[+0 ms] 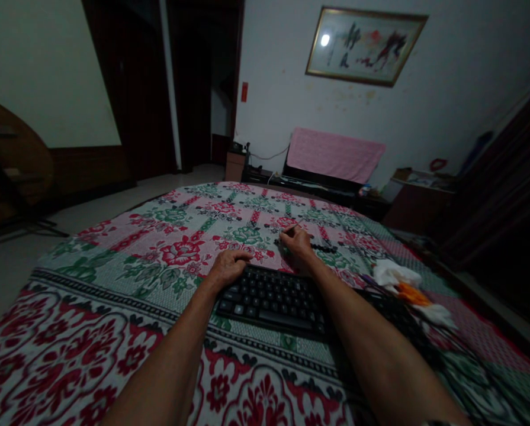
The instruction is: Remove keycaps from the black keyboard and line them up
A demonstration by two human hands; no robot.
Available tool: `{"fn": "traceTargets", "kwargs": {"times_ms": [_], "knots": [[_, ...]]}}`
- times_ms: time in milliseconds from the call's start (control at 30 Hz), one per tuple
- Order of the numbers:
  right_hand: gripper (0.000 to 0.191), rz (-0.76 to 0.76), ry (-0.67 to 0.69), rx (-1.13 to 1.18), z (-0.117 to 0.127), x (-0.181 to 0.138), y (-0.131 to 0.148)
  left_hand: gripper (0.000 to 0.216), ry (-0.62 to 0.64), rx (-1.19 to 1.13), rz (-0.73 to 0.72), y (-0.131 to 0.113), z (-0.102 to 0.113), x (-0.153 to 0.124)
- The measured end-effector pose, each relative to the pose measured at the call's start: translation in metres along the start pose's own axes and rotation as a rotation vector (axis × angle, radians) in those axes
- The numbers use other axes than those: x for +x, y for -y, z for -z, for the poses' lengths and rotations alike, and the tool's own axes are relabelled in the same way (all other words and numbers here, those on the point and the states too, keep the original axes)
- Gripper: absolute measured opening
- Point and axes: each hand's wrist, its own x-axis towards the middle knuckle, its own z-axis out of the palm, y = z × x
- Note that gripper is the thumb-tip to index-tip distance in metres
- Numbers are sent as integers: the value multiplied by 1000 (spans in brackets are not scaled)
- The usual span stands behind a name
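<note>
Dim, underexposed room; wide-angle edge distortion.

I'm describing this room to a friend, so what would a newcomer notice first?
A red and green floral bedspread fills the foreground, with a black keyboard lying on it at centre. The left hand rests at its far left corner, and the right hand pinches a thin stick just beyond its far edge. A framed painting hangs on the back wall above a pink cloth.
</note>
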Motion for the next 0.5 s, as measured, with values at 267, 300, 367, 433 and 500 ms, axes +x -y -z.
{"fn": "traceTargets", "kwargs": {"times_ms": [267, 300, 367, 433, 500], "knots": [[18, -24, 36, 107, -1, -3, -3, 35, -17, 3, 0, 0, 0, 0], [18, -30, 32, 110, -1, -3, -3, 35, -17, 5, -1, 0, 0, 0], [19, -38, 31, 120, 1, -3, 0, 35, -16, 9, -2, 1, -1, 0], [18, -54, 52, 154, 4, -5, 5, 34, -10, 18, -6, 1, -1, 0], [17, -87, 98, 229, 9, -8, 13, 31, -8, 32, -22, -1, -1, -1]]}}
